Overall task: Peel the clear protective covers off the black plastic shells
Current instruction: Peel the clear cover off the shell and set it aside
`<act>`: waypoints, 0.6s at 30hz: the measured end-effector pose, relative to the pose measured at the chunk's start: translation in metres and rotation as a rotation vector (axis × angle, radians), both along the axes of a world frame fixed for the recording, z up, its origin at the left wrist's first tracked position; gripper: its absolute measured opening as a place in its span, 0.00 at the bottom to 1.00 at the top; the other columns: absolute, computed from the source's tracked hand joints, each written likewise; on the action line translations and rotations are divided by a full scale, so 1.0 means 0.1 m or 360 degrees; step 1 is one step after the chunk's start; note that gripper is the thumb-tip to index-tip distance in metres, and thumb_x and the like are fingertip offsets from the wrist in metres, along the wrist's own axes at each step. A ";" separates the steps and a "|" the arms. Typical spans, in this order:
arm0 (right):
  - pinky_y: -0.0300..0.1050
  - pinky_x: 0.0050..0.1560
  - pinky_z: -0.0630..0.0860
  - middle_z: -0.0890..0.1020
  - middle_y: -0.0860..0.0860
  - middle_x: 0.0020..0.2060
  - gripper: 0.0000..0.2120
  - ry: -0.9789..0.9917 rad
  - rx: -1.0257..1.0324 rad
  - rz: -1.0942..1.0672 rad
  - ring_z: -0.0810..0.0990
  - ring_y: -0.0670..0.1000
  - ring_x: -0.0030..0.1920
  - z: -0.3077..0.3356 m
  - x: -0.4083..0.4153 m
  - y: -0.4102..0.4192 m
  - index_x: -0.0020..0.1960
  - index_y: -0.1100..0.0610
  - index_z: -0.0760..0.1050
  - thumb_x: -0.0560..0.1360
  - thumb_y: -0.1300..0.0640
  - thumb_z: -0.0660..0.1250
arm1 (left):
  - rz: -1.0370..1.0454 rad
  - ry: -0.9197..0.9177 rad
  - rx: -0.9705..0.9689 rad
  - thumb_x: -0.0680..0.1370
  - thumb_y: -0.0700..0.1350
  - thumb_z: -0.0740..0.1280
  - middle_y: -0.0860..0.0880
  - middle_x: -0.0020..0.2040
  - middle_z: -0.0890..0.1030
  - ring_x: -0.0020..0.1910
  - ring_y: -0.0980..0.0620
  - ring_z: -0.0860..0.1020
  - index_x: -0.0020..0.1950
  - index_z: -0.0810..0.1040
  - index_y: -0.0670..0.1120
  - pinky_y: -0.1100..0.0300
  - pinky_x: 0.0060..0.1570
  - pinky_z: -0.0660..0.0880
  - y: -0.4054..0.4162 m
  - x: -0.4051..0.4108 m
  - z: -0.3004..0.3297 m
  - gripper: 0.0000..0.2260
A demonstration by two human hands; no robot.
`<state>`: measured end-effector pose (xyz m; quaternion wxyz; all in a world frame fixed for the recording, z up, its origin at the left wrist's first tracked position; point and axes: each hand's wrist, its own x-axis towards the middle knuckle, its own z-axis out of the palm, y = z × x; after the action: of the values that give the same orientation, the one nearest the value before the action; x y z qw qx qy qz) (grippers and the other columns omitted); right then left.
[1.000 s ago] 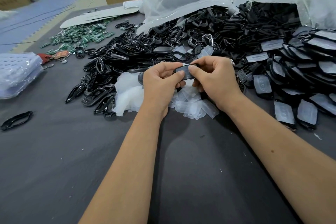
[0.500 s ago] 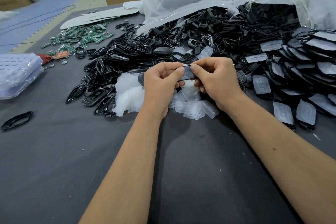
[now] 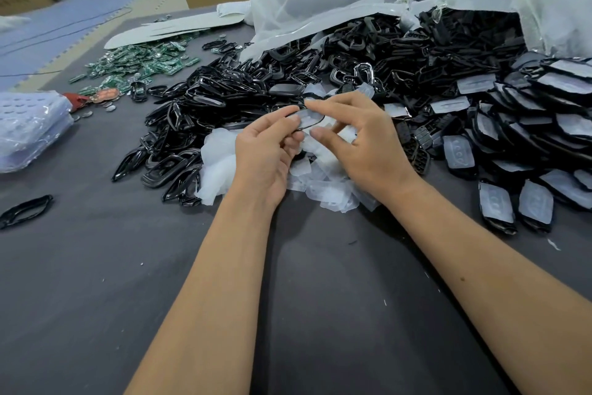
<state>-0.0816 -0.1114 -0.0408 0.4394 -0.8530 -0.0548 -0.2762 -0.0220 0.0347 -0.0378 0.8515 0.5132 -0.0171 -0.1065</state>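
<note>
My left hand (image 3: pixel 266 151) holds a black plastic shell (image 3: pixel 315 121) by its near end, thumb on top and fingers curled under it. My right hand (image 3: pixel 358 141) has its fingers spread, with forefinger and thumb at the shell's clear cover (image 3: pixel 304 117). Whether they pinch the film is blurred. Beneath both hands lies a heap of peeled clear covers (image 3: pixel 323 183). Covered shells (image 3: pixel 499 205) lie stacked to the right. A pile of bare black shells (image 3: pixel 192 112) spreads to the left and behind.
A white plastic bag (image 3: pixel 307 3) lies behind the piles on the grey table (image 3: pixel 320 314). Green circuit boards (image 3: pixel 137 61) sit at the back left, clear blister trays (image 3: pixel 28 125) at the left edge. One loose black frame (image 3: pixel 25 210) lies near left.
My right hand has opened from a tight pinch, its fingers now spread, and the shell has turned so its open frame shows. The left hand keeps its hold.
</note>
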 end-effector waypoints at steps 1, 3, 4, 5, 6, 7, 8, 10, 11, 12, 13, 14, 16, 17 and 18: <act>0.42 0.59 0.77 0.80 0.56 0.56 0.16 -0.0019 -0.0020 0.0006 0.80 0.54 0.52 0.00 0.00 0.01 0.66 0.56 0.83 0.79 0.59 0.74 | -0.0022 0.0017 -0.0055 0.78 0.30 0.69 0.47 0.35 0.82 0.29 0.56 0.77 0.50 0.83 0.37 0.69 0.33 0.75 0.01 0.00 0.01 0.05; 0.46 0.60 0.77 0.80 0.57 0.55 0.13 -0.0090 -0.0049 -0.0018 0.80 0.54 0.55 -0.01 0.00 0.02 0.64 0.58 0.84 0.79 0.60 0.73 | -0.0070 0.0034 -0.0124 0.80 0.36 0.69 0.46 0.37 0.82 0.30 0.55 0.77 0.48 0.84 0.38 0.69 0.33 0.75 0.01 -0.02 0.04 0.05; 0.44 0.59 0.77 0.81 0.56 0.54 0.11 -0.0121 -0.0058 -0.0039 0.80 0.53 0.55 -0.01 0.00 0.02 0.62 0.58 0.85 0.79 0.60 0.73 | -0.0100 0.0045 -0.0152 0.82 0.41 0.69 0.46 0.37 0.82 0.31 0.55 0.78 0.44 0.84 0.39 0.68 0.33 0.76 0.00 -0.03 0.05 0.08; 0.42 0.58 0.77 0.81 0.56 0.53 0.09 -0.0130 -0.0048 -0.0063 0.79 0.52 0.54 -0.01 0.00 0.01 0.59 0.59 0.86 0.80 0.60 0.73 | -0.0123 0.0069 -0.0174 0.82 0.46 0.69 0.45 0.38 0.81 0.32 0.54 0.79 0.42 0.84 0.40 0.67 0.34 0.77 0.00 -0.03 0.06 0.13; 0.40 0.56 0.77 0.81 0.56 0.51 0.08 -0.0113 -0.0002 -0.0084 0.79 0.50 0.53 -0.02 0.00 0.00 0.57 0.59 0.86 0.80 0.60 0.73 | -0.0135 0.0092 -0.0191 0.83 0.50 0.68 0.44 0.39 0.81 0.33 0.52 0.80 0.42 0.84 0.40 0.66 0.35 0.78 -0.01 -0.04 0.06 0.16; 0.40 0.54 0.77 0.80 0.55 0.50 0.06 -0.0072 0.0092 -0.0095 0.79 0.49 0.51 -0.01 0.00 -0.01 0.55 0.59 0.86 0.80 0.60 0.73 | -0.0144 0.0085 -0.0191 0.83 0.51 0.67 0.44 0.40 0.80 0.34 0.52 0.81 0.44 0.83 0.40 0.66 0.36 0.79 -0.03 -0.05 0.06 0.16; 0.41 0.50 0.79 0.80 0.54 0.49 0.05 -0.0010 0.0232 -0.0082 0.79 0.46 0.48 0.01 0.00 -0.02 0.53 0.59 0.86 0.80 0.60 0.72 | -0.0144 0.0043 -0.0153 0.84 0.48 0.67 0.43 0.42 0.80 0.36 0.51 0.82 0.48 0.82 0.39 0.66 0.37 0.79 -0.04 -0.06 0.05 0.13; 0.38 0.37 0.77 0.80 0.50 0.44 0.05 0.0111 0.0558 0.0019 0.78 0.41 0.38 0.03 -0.01 -0.05 0.48 0.56 0.86 0.81 0.60 0.71 | -0.0126 -0.0072 -0.0048 0.83 0.40 0.67 0.44 0.43 0.83 0.37 0.51 0.82 0.50 0.82 0.40 0.66 0.39 0.79 -0.09 -0.08 0.02 0.06; 0.35 0.31 0.74 0.80 0.48 0.41 0.08 0.0175 0.0699 0.0076 0.77 0.40 0.33 0.04 -0.01 -0.07 0.45 0.54 0.86 0.81 0.60 0.71 | -0.0114 -0.0099 -0.0010 0.82 0.37 0.67 0.46 0.42 0.84 0.36 0.52 0.82 0.50 0.82 0.40 0.66 0.39 0.79 -0.10 -0.09 0.01 0.04; 0.33 0.28 0.71 0.80 0.45 0.37 0.11 0.0239 0.0814 0.0134 0.76 0.40 0.29 0.04 -0.01 -0.09 0.42 0.53 0.85 0.81 0.60 0.70 | -0.0110 -0.0103 0.0021 0.82 0.36 0.68 0.46 0.42 0.84 0.36 0.52 0.81 0.50 0.82 0.41 0.66 0.39 0.79 -0.10 -0.10 0.01 0.04; 0.32 0.26 0.69 0.79 0.45 0.33 0.13 0.0306 0.0903 0.0183 0.74 0.42 0.27 0.04 -0.01 -0.12 0.39 0.51 0.85 0.81 0.59 0.70 | -0.0124 -0.0104 0.0036 0.82 0.36 0.68 0.47 0.42 0.83 0.36 0.53 0.80 0.51 0.82 0.41 0.65 0.39 0.79 -0.10 -0.10 0.01 0.04; 0.33 0.25 0.69 0.79 0.45 0.32 0.13 0.0374 0.0967 0.0218 0.74 0.43 0.27 0.04 0.00 -0.14 0.39 0.50 0.86 0.81 0.58 0.71 | -0.0156 -0.0106 0.0033 0.82 0.36 0.67 0.46 0.43 0.83 0.37 0.53 0.80 0.51 0.82 0.40 0.65 0.40 0.79 -0.09 -0.10 0.02 0.04; 0.34 0.26 0.69 0.79 0.49 0.33 0.09 0.0469 0.1064 0.0254 0.74 0.46 0.28 0.02 0.02 -0.18 0.42 0.52 0.87 0.80 0.55 0.72 | -0.0215 -0.0105 0.0026 0.83 0.36 0.66 0.45 0.47 0.83 0.40 0.53 0.80 0.52 0.82 0.40 0.63 0.44 0.80 -0.09 -0.10 0.02 0.05; 0.35 0.27 0.70 0.80 0.50 0.34 0.08 0.0480 0.1116 0.0268 0.75 0.47 0.29 0.01 0.03 -0.20 0.45 0.53 0.87 0.80 0.54 0.72 | -0.0225 -0.0102 0.0026 0.83 0.37 0.66 0.44 0.49 0.84 0.43 0.52 0.81 0.53 0.82 0.40 0.62 0.46 0.81 -0.09 -0.10 0.02 0.05; 0.37 0.28 0.71 0.81 0.51 0.35 0.07 0.0471 0.1170 0.0288 0.76 0.48 0.32 0.00 0.05 -0.21 0.48 0.54 0.88 0.80 0.54 0.72 | -0.0222 -0.0095 0.0023 0.83 0.37 0.66 0.43 0.50 0.84 0.45 0.52 0.83 0.54 0.82 0.40 0.61 0.47 0.81 -0.09 -0.10 0.02 0.05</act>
<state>-0.0770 -0.1326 -0.0411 0.7409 -0.6613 0.0365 -0.1119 -0.0315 0.0260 -0.0359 0.8373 0.5199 -0.0775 -0.1503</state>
